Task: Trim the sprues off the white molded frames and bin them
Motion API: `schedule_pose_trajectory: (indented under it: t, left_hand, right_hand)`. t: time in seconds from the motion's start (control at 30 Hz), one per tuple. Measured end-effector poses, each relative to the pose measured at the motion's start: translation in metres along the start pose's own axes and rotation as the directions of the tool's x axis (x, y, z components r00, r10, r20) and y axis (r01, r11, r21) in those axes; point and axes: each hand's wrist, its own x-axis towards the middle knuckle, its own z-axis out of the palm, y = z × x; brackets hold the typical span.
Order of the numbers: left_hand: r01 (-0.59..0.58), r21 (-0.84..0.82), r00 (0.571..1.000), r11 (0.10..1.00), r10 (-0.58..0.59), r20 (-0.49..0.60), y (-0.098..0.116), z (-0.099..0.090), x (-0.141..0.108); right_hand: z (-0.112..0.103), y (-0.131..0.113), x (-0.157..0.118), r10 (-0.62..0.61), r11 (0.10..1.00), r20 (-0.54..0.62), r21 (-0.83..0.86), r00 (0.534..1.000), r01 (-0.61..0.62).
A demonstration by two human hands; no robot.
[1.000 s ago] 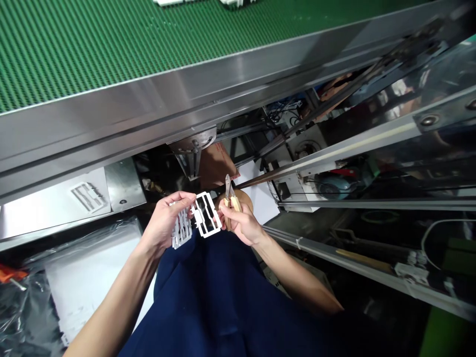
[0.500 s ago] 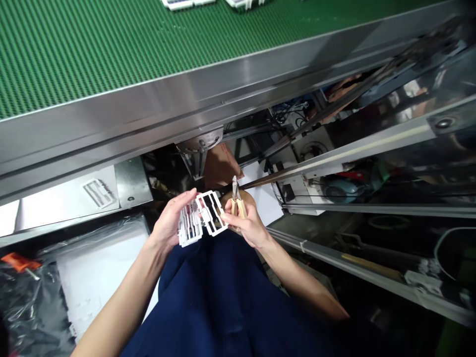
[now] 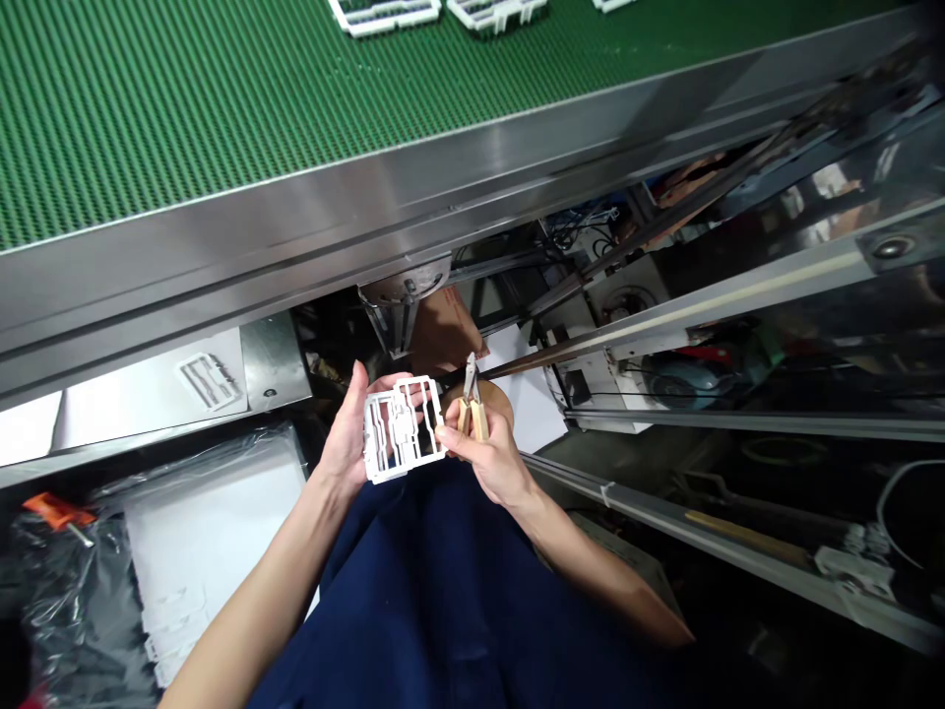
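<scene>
My left hand (image 3: 344,443) grips a white moulded plastic frame (image 3: 384,433), a flat lattice of runners and small parts, with the thumb rising behind it. My right hand (image 3: 488,461) holds small side cutters (image 3: 471,406) with tan handles, their steel jaws pointing up and away from me. The right fingers also touch the frame's right edge. The cutter jaws stand just beside that edge, apart from it. My dark blue clothing fills the area below both hands.
A green mesh conveyor belt (image 3: 221,108) with a steel side rail (image 3: 369,212) runs above my hands, carrying white frames (image 3: 384,15). Another frame (image 3: 210,381) lies on a steel shelf at left. Plastic-wrapped white sheets (image 3: 211,532) sit lower left; machinery and rails fill the right.
The white frame has turned flatter and now faces me, its two sections no longer angled apart. The view has shifted, bringing more frames on the belt into sight.
</scene>
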Motion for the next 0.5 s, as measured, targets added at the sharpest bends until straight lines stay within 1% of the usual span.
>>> schedule_pose_trajectory:
  t: [0.13,0.23,0.37,0.43,0.5]
  left_hand:
    - [-0.002,0.042,0.999,0.999,0.003,-0.036,-0.0022,0.0011,-0.0012]
    - [0.002,0.026,1.0,1.0,-0.001,-0.025,-0.0028,0.0015,-0.0018]
    - [-0.006,-0.04,1.0,0.999,0.006,0.0,-0.0028,0.002,-0.0013]
    - [-0.001,-0.05,1.0,0.999,0.001,0.006,-0.0034,0.0024,-0.0009]
    - [0.009,-0.046,1.0,0.999,-0.008,0.011,-0.0045,0.0033,-0.0005]
  right_hand:
    - [0.0036,0.0012,-0.002,-0.002,1.0,-0.026,0.006,1.0,0.002]
    - [0.0019,-0.0011,-0.0023,0.007,0.999,-0.058,0.041,0.998,-0.004]
    - [-0.0038,-0.0049,-0.0003,-0.061,0.99,-0.156,0.116,0.986,0.08]
    - [-0.0054,-0.0048,-0.0002,-0.078,0.988,-0.157,0.122,0.984,0.098]
    - [-0.0044,-0.0029,-0.0013,-0.058,0.993,-0.117,0.093,0.991,0.069]
